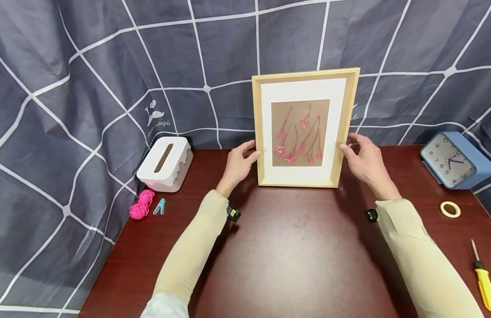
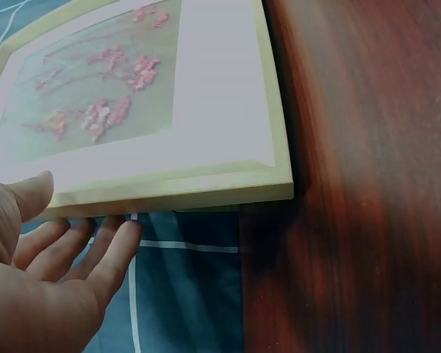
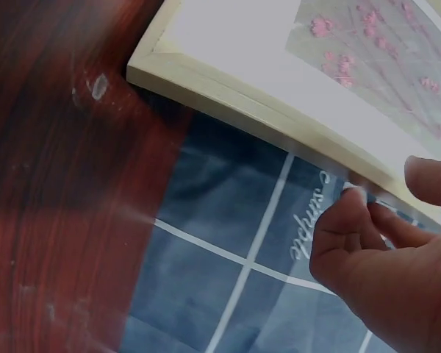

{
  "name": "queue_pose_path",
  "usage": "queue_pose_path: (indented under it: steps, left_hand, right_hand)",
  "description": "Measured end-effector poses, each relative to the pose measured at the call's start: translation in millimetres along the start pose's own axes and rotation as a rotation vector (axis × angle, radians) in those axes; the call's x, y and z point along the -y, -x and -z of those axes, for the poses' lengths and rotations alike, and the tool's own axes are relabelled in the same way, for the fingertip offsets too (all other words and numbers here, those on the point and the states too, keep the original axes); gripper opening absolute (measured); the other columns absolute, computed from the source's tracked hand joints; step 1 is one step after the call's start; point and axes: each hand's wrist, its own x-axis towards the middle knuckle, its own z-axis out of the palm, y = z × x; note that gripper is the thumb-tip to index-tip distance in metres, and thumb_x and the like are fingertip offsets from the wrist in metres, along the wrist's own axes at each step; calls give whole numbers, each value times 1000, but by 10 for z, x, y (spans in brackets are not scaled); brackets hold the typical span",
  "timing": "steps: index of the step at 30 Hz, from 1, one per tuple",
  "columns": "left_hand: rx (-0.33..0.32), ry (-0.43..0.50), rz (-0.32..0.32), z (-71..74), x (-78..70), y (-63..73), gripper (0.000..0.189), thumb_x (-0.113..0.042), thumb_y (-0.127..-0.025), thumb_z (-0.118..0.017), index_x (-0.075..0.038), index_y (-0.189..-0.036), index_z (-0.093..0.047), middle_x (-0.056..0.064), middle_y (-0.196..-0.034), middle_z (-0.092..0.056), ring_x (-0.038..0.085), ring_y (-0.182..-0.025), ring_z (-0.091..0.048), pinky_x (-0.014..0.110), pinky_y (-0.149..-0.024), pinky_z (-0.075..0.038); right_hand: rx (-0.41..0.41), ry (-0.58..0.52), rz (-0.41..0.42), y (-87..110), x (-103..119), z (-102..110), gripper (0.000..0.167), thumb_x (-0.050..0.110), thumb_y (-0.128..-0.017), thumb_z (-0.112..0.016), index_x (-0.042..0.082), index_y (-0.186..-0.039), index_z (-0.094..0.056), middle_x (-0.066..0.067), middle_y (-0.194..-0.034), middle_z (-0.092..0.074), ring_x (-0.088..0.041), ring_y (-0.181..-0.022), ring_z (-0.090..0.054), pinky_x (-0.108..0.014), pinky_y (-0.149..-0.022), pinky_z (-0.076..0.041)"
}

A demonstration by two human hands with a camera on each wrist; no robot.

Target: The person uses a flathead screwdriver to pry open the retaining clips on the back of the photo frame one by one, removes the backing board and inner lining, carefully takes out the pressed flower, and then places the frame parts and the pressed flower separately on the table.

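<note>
A picture frame [image 1: 296, 176] with a pale wood border stands nearly upright near the back of the table, close to the curtain. Behind its glazing, a white mat surrounds pink flowers on thin stems. My left hand [image 1: 238, 164] holds the frame's left side, thumb at the front border; in the left wrist view the fingers [image 2: 110, 257] reach along the outer edge. At the opposite side, my right hand [image 1: 366, 161] has its thumb on the front border. Its other fingers [image 3: 345, 228] curl at the edge and partly behind it.
A white tissue box [image 1: 178, 170], pink yarn [image 1: 142, 204] and a teal clip [image 1: 160, 206] are on the left. On the right are a blue clock [image 1: 458, 160], a tape roll [image 1: 450, 209] and a yellow-handled screwdriver [image 1: 485, 282]. A checked curtain [image 1: 229, 53] borders the brown table [image 1: 285, 256].
</note>
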Motion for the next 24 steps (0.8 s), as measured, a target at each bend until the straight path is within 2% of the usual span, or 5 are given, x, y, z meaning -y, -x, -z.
queue_pose_path:
  steps: [4, 10, 14, 21, 24]
  left_hand:
    - [-8, 11, 9, -26, 28, -49, 45, -10, -108, -68, 2, -151, -61, 24, -142, -72, 37, -123, -76, 43, -105, -67]
    - [-46, -38, -7, -80, 25, -70, 39, -5, -108, -66, 3, -146, -65, 22, -137, -74, 35, -114, -79, 42, -99, -69]
    - [-61, -60, -22, -104, 16, -26, 37, -6, -108, -65, 1, -144, -67, 20, -136, -75, 33, -115, -78, 40, -97, -69]
    - [-69, -87, -51, -48, 6, 114, 35, -7, -106, -69, -1, -140, -70, 19, -135, -76, 33, -127, -73, 48, -107, -65]
    - [-57, -92, -68, -3, 6, 168, 33, -7, -105, -71, 0, -137, -71, 20, -133, -75, 34, -126, -74, 50, -107, -64]
  right_hand:
    - [51, -5, -24, -40, -38, -42, 47, 24, -114, -53, -7, -149, -56, -33, -135, -67, -46, -119, -65, -29, -91, -44]
    - [34, -8, -29, -32, -61, -87, 44, 20, -114, -54, -7, -148, -57, -34, -132, -69, -47, -119, -66, -32, -90, -46]
    - [-17, -7, -27, 33, -59, -93, 39, 16, -112, -57, -6, -145, -61, -32, -124, -71, -42, -113, -66, -24, -86, -42]
    - [-101, -10, 7, 183, -56, -111, 36, 12, -108, -65, -5, -140, -66, -27, -116, -71, 9, -89, -51, -16, -77, -39]
    - [-119, -24, 11, 239, -61, -102, 34, 10, -106, -69, -5, -137, -69, -20, -110, -66, 18, -86, -45, -10, -77, -38]
